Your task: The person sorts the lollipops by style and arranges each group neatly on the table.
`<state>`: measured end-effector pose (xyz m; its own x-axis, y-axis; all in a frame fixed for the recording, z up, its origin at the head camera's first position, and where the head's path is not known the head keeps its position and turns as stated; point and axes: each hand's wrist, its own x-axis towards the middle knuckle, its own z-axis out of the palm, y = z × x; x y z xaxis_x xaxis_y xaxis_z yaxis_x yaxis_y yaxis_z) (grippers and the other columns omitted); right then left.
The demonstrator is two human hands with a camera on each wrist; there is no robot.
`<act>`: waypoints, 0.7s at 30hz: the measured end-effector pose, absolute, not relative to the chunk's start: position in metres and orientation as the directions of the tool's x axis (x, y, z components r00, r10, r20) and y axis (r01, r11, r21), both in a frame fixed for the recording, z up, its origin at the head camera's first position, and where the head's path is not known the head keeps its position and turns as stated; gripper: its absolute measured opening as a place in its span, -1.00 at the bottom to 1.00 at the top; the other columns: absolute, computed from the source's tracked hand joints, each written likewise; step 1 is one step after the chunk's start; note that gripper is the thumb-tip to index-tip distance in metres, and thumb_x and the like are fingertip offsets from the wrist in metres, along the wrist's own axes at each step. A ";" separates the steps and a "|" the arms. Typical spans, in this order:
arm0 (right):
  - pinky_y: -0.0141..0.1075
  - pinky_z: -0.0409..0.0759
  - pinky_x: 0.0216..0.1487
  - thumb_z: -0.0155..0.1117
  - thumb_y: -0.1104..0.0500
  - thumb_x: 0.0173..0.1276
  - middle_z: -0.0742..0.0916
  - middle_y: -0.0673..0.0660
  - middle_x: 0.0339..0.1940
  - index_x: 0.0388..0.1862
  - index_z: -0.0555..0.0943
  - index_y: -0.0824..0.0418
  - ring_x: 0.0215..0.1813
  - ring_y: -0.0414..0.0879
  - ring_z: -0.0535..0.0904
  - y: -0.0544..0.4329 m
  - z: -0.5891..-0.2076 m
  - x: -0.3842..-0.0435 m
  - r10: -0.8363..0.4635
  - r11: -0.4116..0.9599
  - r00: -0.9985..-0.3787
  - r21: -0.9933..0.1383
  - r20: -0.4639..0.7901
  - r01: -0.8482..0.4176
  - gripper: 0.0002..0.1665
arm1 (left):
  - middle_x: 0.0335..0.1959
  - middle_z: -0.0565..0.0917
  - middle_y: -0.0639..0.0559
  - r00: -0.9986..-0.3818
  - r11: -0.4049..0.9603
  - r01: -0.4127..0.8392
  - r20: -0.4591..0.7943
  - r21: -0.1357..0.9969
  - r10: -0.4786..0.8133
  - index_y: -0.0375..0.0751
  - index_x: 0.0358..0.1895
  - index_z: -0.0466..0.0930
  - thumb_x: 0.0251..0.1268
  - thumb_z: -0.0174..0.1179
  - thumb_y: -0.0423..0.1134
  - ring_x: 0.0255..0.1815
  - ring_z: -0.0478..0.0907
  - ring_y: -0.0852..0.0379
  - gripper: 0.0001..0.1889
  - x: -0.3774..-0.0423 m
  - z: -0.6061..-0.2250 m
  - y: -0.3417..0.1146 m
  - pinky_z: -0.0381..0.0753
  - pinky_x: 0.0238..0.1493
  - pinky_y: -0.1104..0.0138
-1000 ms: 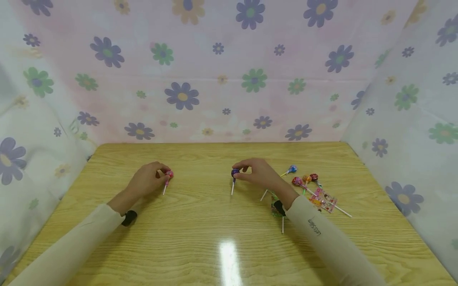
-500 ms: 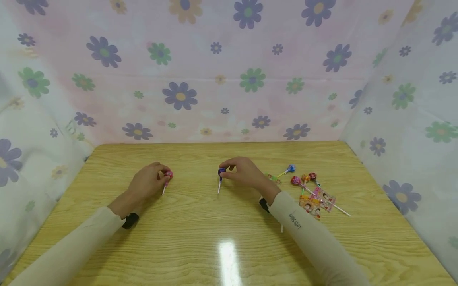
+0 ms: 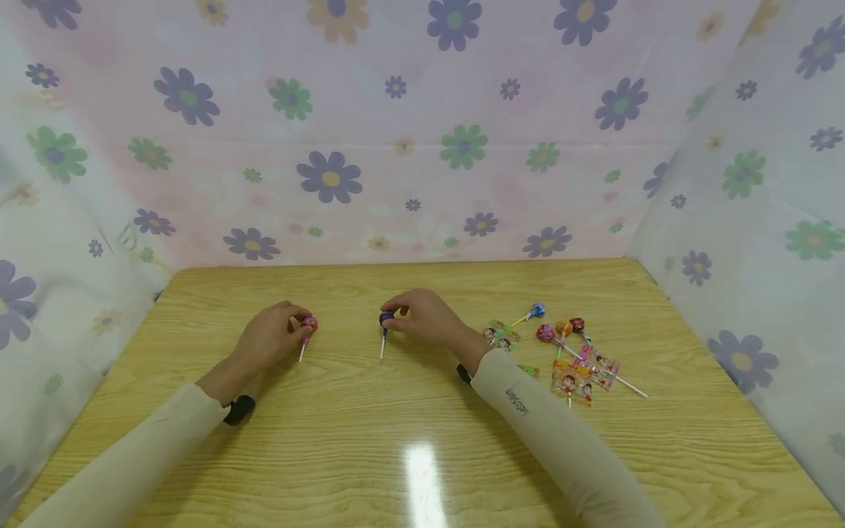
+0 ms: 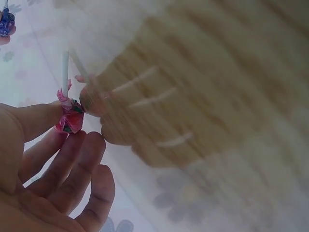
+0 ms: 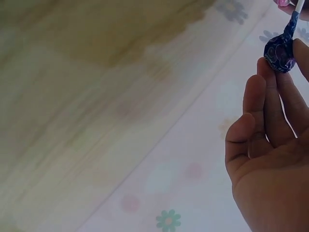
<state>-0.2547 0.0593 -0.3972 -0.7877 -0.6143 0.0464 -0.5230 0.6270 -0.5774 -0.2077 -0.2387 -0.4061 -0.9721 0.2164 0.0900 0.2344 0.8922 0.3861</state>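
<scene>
My left hand (image 3: 269, 336) pinches the wrapped head of a pink lollipop (image 4: 70, 116) between thumb and fingertips, over the left half of the table. Its white stick points toward me in the head view. Nearer the middle, my right hand (image 3: 422, 317) holds a dark blue-purple lollipop (image 5: 280, 53) by its head in the same way, its white stick (image 3: 382, 347) also toward me. A short stretch of table separates the two lollipops. In the left wrist view the blue lollipop (image 4: 7, 23) shows at the top left corner.
Right of my right forearm lies a loose group: a blue lollipop (image 3: 538, 310), a pink one (image 3: 546, 333), an orange one (image 3: 564, 328), a dark red one (image 3: 577, 324) and flat printed wrappers (image 3: 571, 383). Flowered cloth (image 3: 436, 183) encloses the wooden table (image 3: 330, 440) at back and sides.
My right hand has slid left with the dark blue-purple lollipop, nearer the pink one. Wrappers that its forearm covered now show. My left hand stays in place.
</scene>
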 end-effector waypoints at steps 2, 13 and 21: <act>-0.22 0.58 0.07 0.29 0.00 0.44 0.76 -0.04 0.06 0.18 0.67 0.09 0.05 -0.11 0.61 0.055 -0.398 -0.256 -0.619 0.627 -0.784 -0.572 0.045 -0.529 -0.61 | -0.10 0.67 -0.18 -0.975 0.895 0.223 0.079 0.387 0.208 -0.35 0.08 0.66 0.38 0.24 -0.22 -0.29 0.63 0.03 -0.68 -0.208 -0.405 -0.239 0.60 -0.34 0.20; -0.26 0.57 0.10 0.27 0.02 0.45 0.75 -0.05 0.09 0.20 0.66 0.06 0.09 -0.12 0.60 0.028 -0.397 -0.253 -0.629 0.639 -0.777 -0.572 -0.003 -0.515 -0.61 | -0.12 0.69 -0.16 -0.981 0.900 0.191 0.045 0.392 0.188 -0.34 0.10 0.66 0.37 0.26 -0.21 -0.27 0.65 0.02 -0.66 -0.211 -0.407 -0.241 0.62 -0.32 0.18; -0.30 0.58 0.08 0.26 -0.01 0.45 0.76 -0.07 0.08 0.21 0.66 0.04 0.06 -0.15 0.62 0.007 -0.400 -0.258 -0.655 0.627 -0.756 -0.553 0.006 -0.548 -0.60 | -0.10 0.69 -0.18 -0.983 0.899 0.183 0.043 0.398 0.181 -0.33 0.10 0.66 0.38 0.25 -0.20 -0.26 0.66 0.01 -0.66 -0.210 -0.407 -0.242 0.62 -0.32 0.18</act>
<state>-0.2584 0.0066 -0.4001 -0.7555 -0.6551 0.0060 -0.5484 0.6274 -0.5529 -0.2103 -0.2415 -0.4066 -0.9825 0.1810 0.0435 0.1832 0.8990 0.3977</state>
